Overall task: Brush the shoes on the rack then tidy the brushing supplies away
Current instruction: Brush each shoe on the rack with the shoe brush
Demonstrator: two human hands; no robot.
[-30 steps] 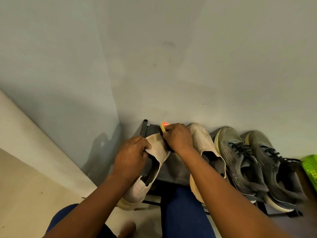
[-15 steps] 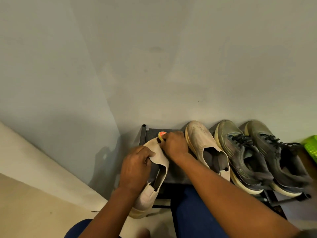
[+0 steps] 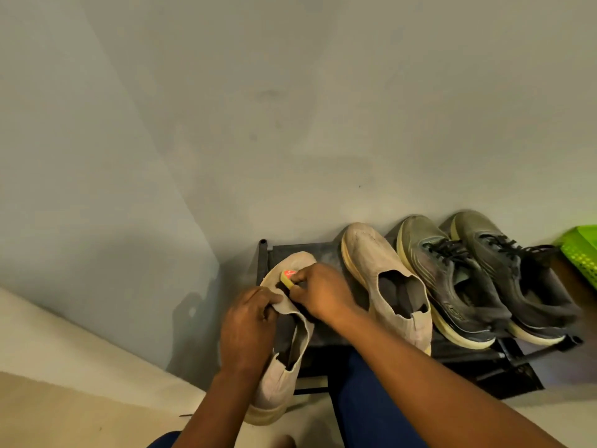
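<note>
Pinching a small yellow brush (image 3: 287, 280) between thumb and curled fingers (image 3: 298, 275), our right hand (image 3: 319, 294) held its dark bristles down against the upper of a beige slip-on shoe (image 3: 284, 367) in the lower middle of the frame. A red label showed on the brush's top. Our left hand (image 3: 247, 331) gripped the same shoe at its collar, thumb and fingers (image 3: 269, 297) curled round the edge of the fabric just below the brush, so the two hands nearly met. The shoe pointed toe-first toward the wall, its toe over the left end of a black shoe rack (image 3: 504, 370) and its heel hanging off the rack's front edge toward us.

Just right of our right hand, the matching beige shoe (image 3: 384, 276) lay on the rack's top shelf, toe to the wall. Beside it, further right, stood a pair of dark grey laced trainers (image 3: 484, 279) with pale soles, side by side and also toe to the wall. At the right edge of the frame we saw part of a bright green basket (image 3: 581, 253). A pale wall (image 3: 290, 108) filled the upper frame, and light flooring (image 3: 64, 399) ran across the lower left. Our leg in dark blue cloth (image 3: 365, 399) showed between our forearms at the bottom.
</note>
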